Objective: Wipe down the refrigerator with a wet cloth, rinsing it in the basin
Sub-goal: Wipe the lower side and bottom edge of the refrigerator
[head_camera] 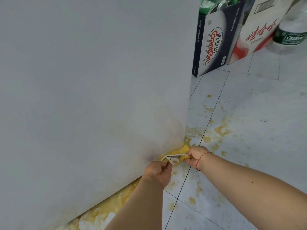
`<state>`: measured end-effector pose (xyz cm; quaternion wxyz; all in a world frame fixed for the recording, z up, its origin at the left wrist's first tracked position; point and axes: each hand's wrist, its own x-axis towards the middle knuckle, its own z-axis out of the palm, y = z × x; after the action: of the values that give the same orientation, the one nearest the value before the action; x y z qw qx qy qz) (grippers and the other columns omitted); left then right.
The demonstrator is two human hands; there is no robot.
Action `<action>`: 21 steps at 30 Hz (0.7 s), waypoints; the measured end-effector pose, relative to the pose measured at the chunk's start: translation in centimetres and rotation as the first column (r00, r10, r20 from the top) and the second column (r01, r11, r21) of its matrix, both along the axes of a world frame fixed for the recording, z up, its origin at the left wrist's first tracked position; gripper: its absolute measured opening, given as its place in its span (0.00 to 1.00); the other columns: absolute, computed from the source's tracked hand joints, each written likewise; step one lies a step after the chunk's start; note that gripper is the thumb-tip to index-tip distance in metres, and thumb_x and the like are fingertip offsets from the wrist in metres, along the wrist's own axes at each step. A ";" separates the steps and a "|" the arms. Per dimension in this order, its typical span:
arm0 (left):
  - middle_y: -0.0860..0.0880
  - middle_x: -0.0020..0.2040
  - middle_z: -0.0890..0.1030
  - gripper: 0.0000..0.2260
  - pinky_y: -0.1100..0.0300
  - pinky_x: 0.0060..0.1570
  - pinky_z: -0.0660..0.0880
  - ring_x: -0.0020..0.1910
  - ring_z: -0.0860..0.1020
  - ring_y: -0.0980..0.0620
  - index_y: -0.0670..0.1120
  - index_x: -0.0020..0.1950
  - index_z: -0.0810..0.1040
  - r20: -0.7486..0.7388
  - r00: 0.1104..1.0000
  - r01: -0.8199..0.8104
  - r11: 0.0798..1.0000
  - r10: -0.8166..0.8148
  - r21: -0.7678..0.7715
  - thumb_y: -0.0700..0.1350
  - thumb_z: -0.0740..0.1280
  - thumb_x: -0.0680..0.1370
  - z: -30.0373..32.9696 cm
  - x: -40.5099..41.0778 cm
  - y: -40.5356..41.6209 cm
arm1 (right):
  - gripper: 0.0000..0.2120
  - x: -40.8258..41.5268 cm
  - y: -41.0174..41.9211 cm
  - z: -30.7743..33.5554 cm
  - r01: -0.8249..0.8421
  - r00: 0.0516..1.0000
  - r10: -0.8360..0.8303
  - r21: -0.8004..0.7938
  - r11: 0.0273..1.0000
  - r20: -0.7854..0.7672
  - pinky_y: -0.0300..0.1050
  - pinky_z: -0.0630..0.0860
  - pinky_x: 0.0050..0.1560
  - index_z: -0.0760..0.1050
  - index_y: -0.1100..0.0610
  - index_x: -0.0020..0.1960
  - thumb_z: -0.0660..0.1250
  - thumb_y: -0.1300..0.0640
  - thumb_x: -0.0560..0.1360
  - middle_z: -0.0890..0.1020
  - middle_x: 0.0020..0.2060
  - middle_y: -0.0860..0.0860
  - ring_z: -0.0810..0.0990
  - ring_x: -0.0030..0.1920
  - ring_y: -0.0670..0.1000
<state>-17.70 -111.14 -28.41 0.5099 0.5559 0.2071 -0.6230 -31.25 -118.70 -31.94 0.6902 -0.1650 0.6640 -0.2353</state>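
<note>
The yellow cloth (180,153) is down low, pressed at the bottom corner of the white refrigerator (99,80), right where it meets the floor (249,130). Both hands hold it. The left hand (158,171) has its grip pinched shut on the near end of the cloth, where a pale edge strip shows. The right hand (196,156) has its grip closed on the other end, just past the corner. The cloth is stretched between the two grips and touches the fridge.

It looks like the wiping step, at the very lowest part of the side wall. That wall has a faint yellow smear just above the grips. The floor around the grips is splashed with yellow stains (216,133) too.

I think the next move needs a firm rub along the bottom edge, then a rinse. No basin is in sight, so the person would have to turn away to find it.

Far beyond the grips, past the fridge, stands a dark blue box (212,47) with cans (216,5) poking out of its open top. Beside it is a red and white box (255,30); I cannot tell what is inside. A clear water bottle (292,30) with a green label stands next to that.
</note>
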 end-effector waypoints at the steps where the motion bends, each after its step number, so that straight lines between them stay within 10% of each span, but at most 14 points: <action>1: 0.36 0.45 0.75 0.12 0.50 0.62 0.72 0.46 0.75 0.40 0.31 0.59 0.71 -0.010 1.000 0.001 1.000 -0.001 -0.030 0.26 0.52 0.79 -0.3 -0.2 0.2 | 0.15 0.1 0.1 -0.1 0.066 0.998 -0.066 0.012 0.998 0.022 0.59 0.75 0.56 0.71 0.70 0.57 0.57 0.78 0.73 0.77 0.53 0.64 0.77 0.51 0.61; 5: 0.36 0.49 0.76 0.16 0.51 0.49 0.80 0.49 0.76 0.40 0.31 0.64 0.70 -0.079 0.991 -0.116 0.988 0.108 -0.104 0.25 0.54 0.78 1.0 -0.4 0.9 | 0.21 0.1 0.9 0.9 0.168 0.984 -0.165 -0.034 0.985 0.067 0.55 0.75 0.48 0.70 0.68 0.64 0.54 0.79 0.74 0.77 0.50 0.62 0.76 0.40 0.57; 16: 0.34 0.65 0.72 0.17 0.51 0.69 0.67 0.66 0.72 0.40 0.28 0.67 0.67 -0.185 0.967 -0.213 0.950 0.173 -0.227 0.26 0.54 0.78 7.2 -1.8 1.6 | 0.22 -0.8 1.6 8.6 0.319 0.936 -0.257 -0.268 0.909 0.241 0.38 0.78 0.26 0.71 0.67 0.66 0.53 0.77 0.74 0.77 0.40 0.57 0.77 0.38 0.52; 21: 0.33 0.65 0.73 0.17 0.50 0.67 0.69 0.65 0.73 0.39 0.28 0.66 0.68 -0.221 0.956 -0.261 0.906 0.194 -0.334 0.25 0.54 0.77 11.2 -1.9 1.9 | 0.21 -0.8 1.8 13.0 0.410 0.890 -0.270 -0.385 0.827 0.366 0.45 0.81 0.32 0.72 0.69 0.64 0.53 0.78 0.74 0.78 0.40 0.59 0.78 0.40 0.54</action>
<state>-19.58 -109.27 -17.19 0.6509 0.3659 0.1991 -0.6346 -32.09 -116.88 -18.92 0.6702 -0.1614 0.4985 -0.5256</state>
